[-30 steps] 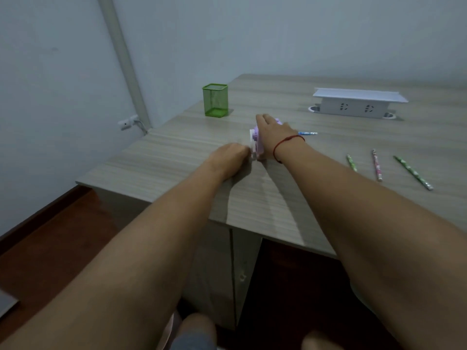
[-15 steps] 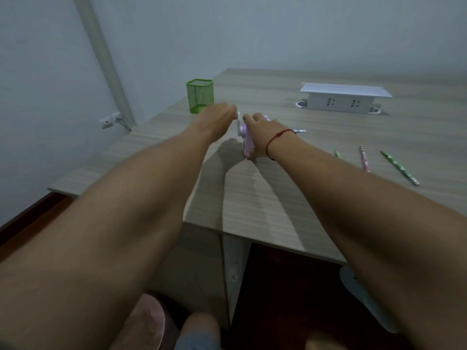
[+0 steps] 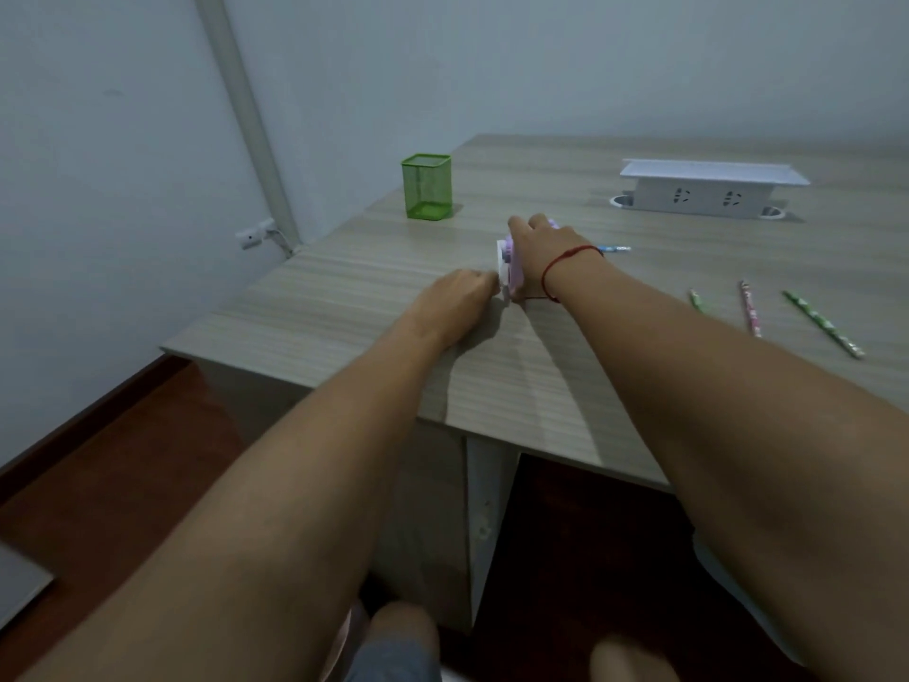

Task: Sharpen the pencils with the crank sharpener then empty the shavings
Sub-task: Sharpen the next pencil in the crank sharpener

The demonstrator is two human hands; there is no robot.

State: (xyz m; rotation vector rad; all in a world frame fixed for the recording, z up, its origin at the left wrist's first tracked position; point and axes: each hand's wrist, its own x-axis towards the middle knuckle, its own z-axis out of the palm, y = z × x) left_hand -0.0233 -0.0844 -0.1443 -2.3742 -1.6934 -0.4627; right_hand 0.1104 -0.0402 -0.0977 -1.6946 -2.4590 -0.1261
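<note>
One green mesh cup [image 3: 427,194] stands behind and to the left of the crank sharpener [image 3: 509,268], which sits on the desk [image 3: 344,307]. Just left of the sharpener, the left hand [image 3: 455,300] curls its fingers round the white crank end; the handle itself is hidden. The right hand [image 3: 546,248] clasps the sharpener's purple body from above. A blue pencil [image 3: 615,249] sticks out of the sharpener's right side. Well to the right of the sharpener lie three loose pencils [image 3: 750,307].

Both your arms stretch forward; your left grip [image 3: 462,297] is fisted low, your right grip [image 3: 541,248] arched, fingers curled down.
</note>
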